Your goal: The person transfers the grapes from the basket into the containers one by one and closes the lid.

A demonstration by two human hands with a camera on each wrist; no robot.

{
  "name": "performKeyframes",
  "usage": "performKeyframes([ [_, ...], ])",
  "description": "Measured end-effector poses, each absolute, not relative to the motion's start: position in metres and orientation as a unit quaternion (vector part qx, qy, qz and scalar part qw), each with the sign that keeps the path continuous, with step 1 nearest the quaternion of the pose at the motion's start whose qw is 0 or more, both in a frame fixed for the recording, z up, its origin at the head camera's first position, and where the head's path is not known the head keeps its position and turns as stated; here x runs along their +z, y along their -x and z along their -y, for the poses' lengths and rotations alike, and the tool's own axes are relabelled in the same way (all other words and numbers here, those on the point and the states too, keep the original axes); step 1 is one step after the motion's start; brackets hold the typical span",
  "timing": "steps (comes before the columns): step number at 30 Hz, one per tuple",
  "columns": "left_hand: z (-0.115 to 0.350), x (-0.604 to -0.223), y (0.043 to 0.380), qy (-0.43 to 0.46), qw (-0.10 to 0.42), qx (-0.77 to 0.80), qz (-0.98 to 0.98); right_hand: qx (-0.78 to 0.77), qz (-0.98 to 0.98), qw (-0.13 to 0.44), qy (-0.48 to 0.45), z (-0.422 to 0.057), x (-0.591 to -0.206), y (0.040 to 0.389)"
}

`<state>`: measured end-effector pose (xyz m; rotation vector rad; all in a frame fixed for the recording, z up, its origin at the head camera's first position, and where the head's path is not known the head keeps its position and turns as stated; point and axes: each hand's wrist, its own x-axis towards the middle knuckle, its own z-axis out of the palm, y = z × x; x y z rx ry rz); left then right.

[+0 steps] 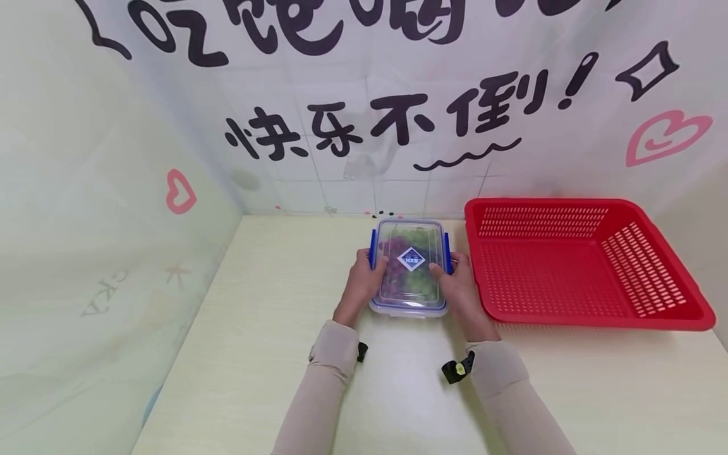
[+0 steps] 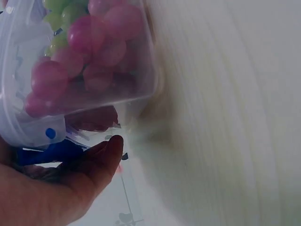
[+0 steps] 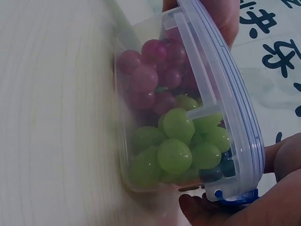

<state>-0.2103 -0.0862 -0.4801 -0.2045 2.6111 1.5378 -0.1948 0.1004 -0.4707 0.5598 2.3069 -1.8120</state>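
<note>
A clear plastic food container [image 1: 409, 304] with a blue-edged lid and a diamond-shaped label stands on the table near the wall. Through its walls I see red grapes [image 3: 144, 78] and green grapes [image 3: 174, 156]. My left hand [image 1: 363, 279] grips its left side, thumb on the lid, fingers by the blue side clip [image 2: 54, 153]. On the opposite side my right hand [image 1: 459, 287] holds it likewise, thumb on the lid and fingers at the other blue clip [image 3: 240, 197]. Both clips stick outward from the rim. Some fingers of each hand are hidden.
A red perforated plastic basket [image 1: 569, 319] stands just right of the container, close to my right hand. Behind the pale wooden table [image 1: 261, 328] hangs a white printed wall covering [image 1: 352, 82]. Black wrist devices [image 1: 457, 370] sit at both cuffs.
</note>
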Motion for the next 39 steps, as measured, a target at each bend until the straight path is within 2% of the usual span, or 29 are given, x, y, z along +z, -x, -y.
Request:
performKeyframes([
  [9, 0.0803, -0.48, 0.21, 0.038, 0.028, 0.488, -0.872, -0.552, -0.821, 0.049, -0.138, -0.0981, -0.4717, 0.1929],
  [16, 0.0802, -0.4802, 0.2095, 0.035, 0.019, 0.478, -0.877, -0.542, -0.827, 0.054, -0.14, -0.0967, -0.4723, 0.1925],
  [29, 0.0777, -0.4757, 0.2048, 0.026, -0.031, 0.437, -0.899, -0.522, -0.844, 0.052, -0.114, -0.095, -0.4711, 0.1937],
  [39, 0.0793, -0.4823, 0.2034, 0.04, -0.01, 0.448, -0.893, -0.532, -0.837, 0.047, -0.114, -0.0923, -0.4739, 0.1923],
])
